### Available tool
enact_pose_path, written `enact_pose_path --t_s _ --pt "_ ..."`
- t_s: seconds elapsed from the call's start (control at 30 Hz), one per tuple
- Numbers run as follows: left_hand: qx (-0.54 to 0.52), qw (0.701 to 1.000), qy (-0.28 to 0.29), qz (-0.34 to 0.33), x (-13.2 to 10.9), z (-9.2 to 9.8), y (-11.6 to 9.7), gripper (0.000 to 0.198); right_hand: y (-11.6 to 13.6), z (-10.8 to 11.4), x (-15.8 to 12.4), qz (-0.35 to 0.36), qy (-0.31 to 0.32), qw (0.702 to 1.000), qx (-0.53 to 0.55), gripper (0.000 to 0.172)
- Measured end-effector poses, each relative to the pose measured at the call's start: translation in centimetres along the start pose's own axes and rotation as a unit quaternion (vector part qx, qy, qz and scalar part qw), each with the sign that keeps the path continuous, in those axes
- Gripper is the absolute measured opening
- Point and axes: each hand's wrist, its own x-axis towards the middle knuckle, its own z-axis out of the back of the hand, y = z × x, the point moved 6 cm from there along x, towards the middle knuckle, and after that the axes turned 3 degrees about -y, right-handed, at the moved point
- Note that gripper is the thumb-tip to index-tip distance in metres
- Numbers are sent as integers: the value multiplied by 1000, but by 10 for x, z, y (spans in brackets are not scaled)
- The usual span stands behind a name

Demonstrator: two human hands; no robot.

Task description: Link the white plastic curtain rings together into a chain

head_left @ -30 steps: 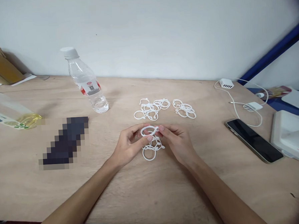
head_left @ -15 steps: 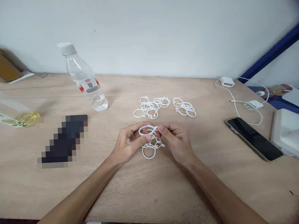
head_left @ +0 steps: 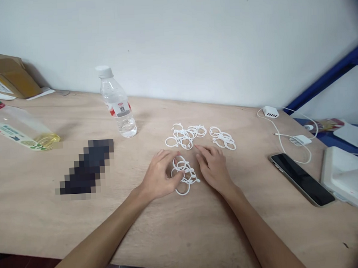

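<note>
On the table point(head_left: 160, 239), our left hand point(head_left: 160, 175) curves, thumb and forefinger apart; whether it grips anything, we cannot tell. Our right hand point(head_left: 216, 169) is loosely spread. Between the hands lies a pile of white rings point(head_left: 192, 176); beyond are two more piles point(head_left: 224, 137).

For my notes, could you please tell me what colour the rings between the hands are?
The rings are white, best seen in the head view.
</note>
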Motion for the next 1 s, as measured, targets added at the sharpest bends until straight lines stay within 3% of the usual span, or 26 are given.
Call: enact_pose_path --t_s 0.13,0.33,0.57,0.7,0.83,0.9,1.0 --pt "55 998 35 14 -1 -4 2 40 5 -8 0 -10 54 994 -92 39" --pt "86 992 96 8 -3 -9 -1 39 8 -6 0 -8 39 997 -69 30" --pt "64 995 83 -2 -2 -8 -3 32 8 -4 0 10 31 999 -26 19" --pt "53 997 55 -4 -2 -7 0 29 8 3 1 19 -27 997 68 19" --pt "47 998 40 1 -2 -7 3 28 -6 10 2 -92 -95 975 178 26" --pt "46 998 36 0 -1 -7 4 27 -14 11 2 -161 -123 955 218 30" --pt "46 999 26 -4 -1 -6 3 26 -18 14 1 -212 -159 920 289 31"
